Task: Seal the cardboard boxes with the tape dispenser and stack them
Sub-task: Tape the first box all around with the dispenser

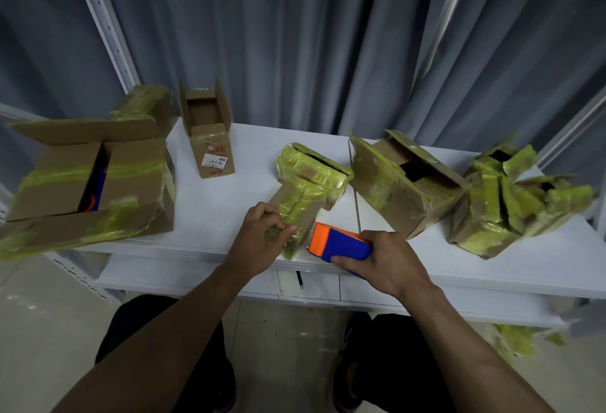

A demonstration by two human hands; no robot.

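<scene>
Near the white table's [210,215] front edge, bare surface separates the big open box [91,179] from the small taped box [308,183], which lies lengthwise toward the person. The tape dispenser [341,243] beside it points orange-end left, gripped by the right hand [390,261]; the left hand [259,238] pinches the box's flap.

At lower centre, my left hand [262,235] grips the near end of the small box [308,183], which is wrapped in yellow tape and lies on the white table [229,215]. Just to its right, my right hand [387,261] holds the orange-and-blue tape dispenser [341,243]. A large box [91,179] sits open at frame left.
</scene>
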